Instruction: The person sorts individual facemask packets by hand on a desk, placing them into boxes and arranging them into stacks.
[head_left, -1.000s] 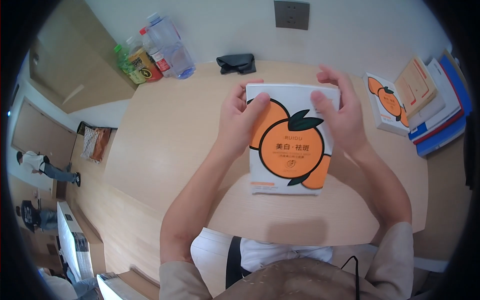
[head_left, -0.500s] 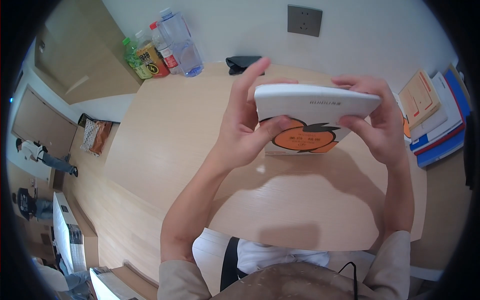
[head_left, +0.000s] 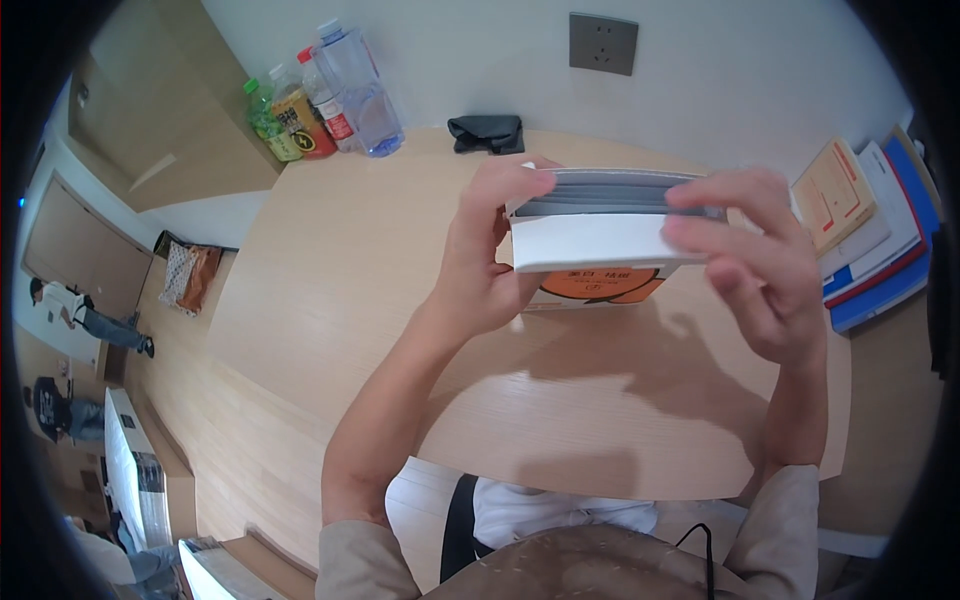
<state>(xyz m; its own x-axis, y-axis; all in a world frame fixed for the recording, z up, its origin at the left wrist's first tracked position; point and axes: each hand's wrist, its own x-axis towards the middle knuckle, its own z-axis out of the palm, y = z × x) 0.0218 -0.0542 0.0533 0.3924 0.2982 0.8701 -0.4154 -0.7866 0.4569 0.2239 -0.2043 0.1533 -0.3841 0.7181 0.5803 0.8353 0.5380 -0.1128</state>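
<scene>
A white carton (head_left: 585, 243) printed with an orange fruit stands over the desk in front of me, its top facing up. The top flap is folded toward me. Inside, several thin grey packets (head_left: 605, 195) stand in a row. My left hand (head_left: 485, 250) grips the carton's left side, thumb on the front and fingers at the top edge. My right hand (head_left: 765, 255) is at the right end of the flap and opening, fingers stretched and parted, thumb off the carton. It is partly blurred, and the carton's right side is partly behind it.
Several plastic bottles (head_left: 330, 100) stand at the desk's back left. A dark pouch (head_left: 486, 134) lies by the wall under a socket (head_left: 603, 44). Folders and books (head_left: 875, 230) lean at the right. Farther left, people (head_left: 85, 312) and a patterned bag (head_left: 190, 276) are on the floor.
The top flap has come open toward me, uncovering the grey packets. My right thumb has come off the carton's front. My left fingers have bent down onto the top edge.
</scene>
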